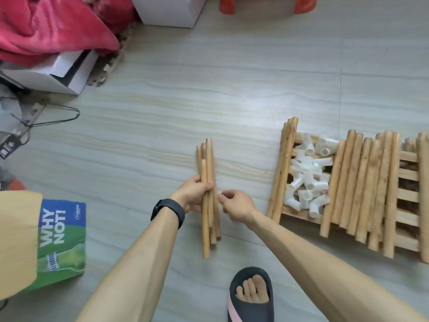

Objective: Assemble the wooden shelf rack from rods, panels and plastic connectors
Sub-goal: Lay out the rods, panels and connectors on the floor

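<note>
Left hand (193, 194) clasps the rod bundle (209, 168) at mid-length, with the ends projecting beyond the grip. Right hand (236, 205) sits just beside the bundle, fingers curled; whether it touches the rods cannot be told. Connectors (306, 182) lie well right of the grip.

Green-blue carton (61, 242), lower left: "WHY NOT!" in white; smaller logo illegible.

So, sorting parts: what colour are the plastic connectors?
The connectors are white; head view shows it.

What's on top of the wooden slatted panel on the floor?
A heap of white plastic connectors and many wooden rods lie on the slatted panel. They cover most slats; anything beneath them is hidden.
</note>
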Demonstrator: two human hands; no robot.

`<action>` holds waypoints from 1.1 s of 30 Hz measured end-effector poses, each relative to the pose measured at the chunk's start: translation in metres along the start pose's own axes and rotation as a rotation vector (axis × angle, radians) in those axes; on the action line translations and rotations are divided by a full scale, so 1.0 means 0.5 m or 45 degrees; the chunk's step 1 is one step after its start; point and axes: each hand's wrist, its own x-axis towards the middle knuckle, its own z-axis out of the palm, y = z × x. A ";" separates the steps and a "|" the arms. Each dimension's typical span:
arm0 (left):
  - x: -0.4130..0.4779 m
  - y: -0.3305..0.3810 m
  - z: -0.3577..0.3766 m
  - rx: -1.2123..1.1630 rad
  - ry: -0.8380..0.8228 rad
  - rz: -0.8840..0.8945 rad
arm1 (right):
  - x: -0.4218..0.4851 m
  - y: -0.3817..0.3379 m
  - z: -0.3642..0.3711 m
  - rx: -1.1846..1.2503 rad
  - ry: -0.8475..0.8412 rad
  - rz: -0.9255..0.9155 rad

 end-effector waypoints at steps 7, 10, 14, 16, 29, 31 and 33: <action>0.047 0.012 0.057 0.313 0.218 0.062 | 0.002 0.012 -0.026 0.116 0.013 0.019; 0.049 0.012 0.076 0.415 0.251 0.110 | 0.001 0.010 -0.029 -0.003 0.088 0.023; 0.039 -0.013 0.087 0.711 0.351 0.093 | -0.004 0.001 -0.025 -0.167 0.160 0.033; 0.032 -0.031 0.092 0.867 0.470 0.109 | -0.010 -0.010 -0.021 -0.212 0.204 0.094; 0.044 -0.069 0.023 1.003 0.583 0.188 | 0.020 -0.035 -0.051 -0.381 0.516 0.092; 0.042 -0.068 0.023 1.003 0.586 0.194 | 0.021 -0.035 -0.046 -0.445 0.495 0.048; 0.039 -0.068 0.024 1.015 0.586 0.198 | 0.021 -0.035 -0.033 -0.508 0.463 0.019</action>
